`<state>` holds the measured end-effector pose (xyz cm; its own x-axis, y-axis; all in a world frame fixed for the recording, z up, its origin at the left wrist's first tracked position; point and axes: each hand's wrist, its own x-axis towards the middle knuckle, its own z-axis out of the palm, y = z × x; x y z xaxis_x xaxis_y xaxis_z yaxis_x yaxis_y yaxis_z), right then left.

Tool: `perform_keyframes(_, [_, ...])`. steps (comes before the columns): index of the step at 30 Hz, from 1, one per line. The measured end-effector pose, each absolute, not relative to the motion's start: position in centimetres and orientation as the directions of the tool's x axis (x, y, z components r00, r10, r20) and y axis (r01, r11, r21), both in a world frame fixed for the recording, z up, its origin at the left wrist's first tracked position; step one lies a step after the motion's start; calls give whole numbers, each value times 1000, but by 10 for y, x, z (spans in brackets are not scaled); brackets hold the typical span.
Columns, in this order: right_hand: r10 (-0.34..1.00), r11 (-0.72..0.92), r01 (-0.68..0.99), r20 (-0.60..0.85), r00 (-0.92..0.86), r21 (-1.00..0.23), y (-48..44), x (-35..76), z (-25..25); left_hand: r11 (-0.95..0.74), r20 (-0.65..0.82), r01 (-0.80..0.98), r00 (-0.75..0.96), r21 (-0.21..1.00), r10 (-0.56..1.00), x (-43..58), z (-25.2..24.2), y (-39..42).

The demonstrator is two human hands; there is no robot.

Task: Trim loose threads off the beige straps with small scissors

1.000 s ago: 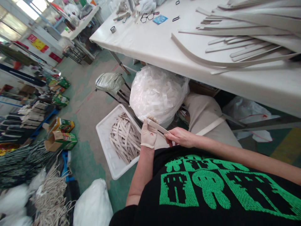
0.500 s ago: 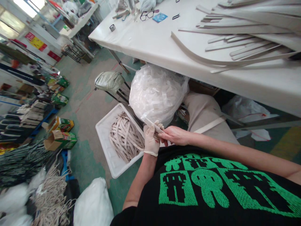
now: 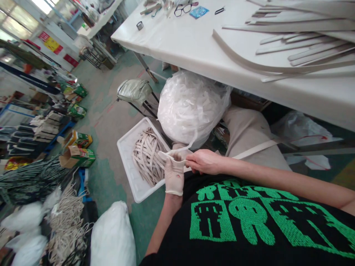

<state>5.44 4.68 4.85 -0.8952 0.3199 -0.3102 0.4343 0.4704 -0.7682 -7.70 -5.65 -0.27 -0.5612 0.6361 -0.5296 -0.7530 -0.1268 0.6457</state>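
My left hand (image 3: 174,181), in a pale glove, has its thumb and fingers closed on a flat beige strip (image 3: 177,161). The strip's end sticks out past the thumb toward the crate, and its middle sags in a bend. My right hand (image 3: 204,162), bare, pinches the same strip a little to the right. A thin white strip (image 3: 190,145) curls up above the hands, in front of the clear plastic bag (image 3: 191,107) full of white strips. Another pale strip (image 3: 255,148) lies across my trouser leg. My right fingertips are partly hidden.
A white crate (image 3: 129,177) with a coil of beige strips (image 3: 148,157) stands left of my hands. On the white table (image 3: 177,48) lie a pile of long strips (image 3: 310,48), glasses (image 3: 183,10) and a tape roll (image 3: 139,25). A padded stool (image 3: 135,91) stands beyond the crate.
The beige strip between my hands now bends, and a white strip curls up over it. My left hand has turned and moved down and slightly left. The whole view has shifted a little.
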Motion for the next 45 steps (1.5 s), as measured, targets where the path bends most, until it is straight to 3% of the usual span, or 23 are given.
perform_keyframes(3, [353, 466, 424, -277, -894, -776, 46, 57, 46, -229, -376, -580, -731, 781, 569, -83, -3, -67])
perform_keyframes(6, [371, 470, 430, -269, -889, -771, 46, 57, 40, -257, -265, -485, -767, 836, 584, -78, -4, -76])
perform_keyframes(9, [373, 498, 445, -279, -885, -744, 44, 55, 35, -210, -365, -604, -683, 769, 633, -69, -3, -79])
perform_keyframes(15, [295, 484, 384, -267, -917, -786, 42, 71, 39, -54, -688, -890, -387, 453, 613, -66, 4, -70])
perform_keyframes(20, [340, 506, 385, -232, -912, -772, 42, 96, 42, 113, -730, -945, -158, 308, 666, -54, 3, -62])
perform_keyframes(26, [485, 398, 497, -283, -827, -771, 42, 129, 44, 222, -672, -924, -48, 310, 739, -36, -2, -48])
perform_keyframes(32, [571, 266, 555, -334, -749, -788, 38, 154, 49, 388, -717, -865, 48, 319, 695, -20, -6, -35])
perform_keyframes(40, [556, 290, 550, -331, -763, -783, 33, 166, 41, 387, -644, -858, 90, 337, 759, -20, -4, -27])
perform_keyframes(45, [631, 337, 648, -347, -694, -683, 30, 171, 33, 386, -731, -883, 74, 268, 678, -8, -16, -15])
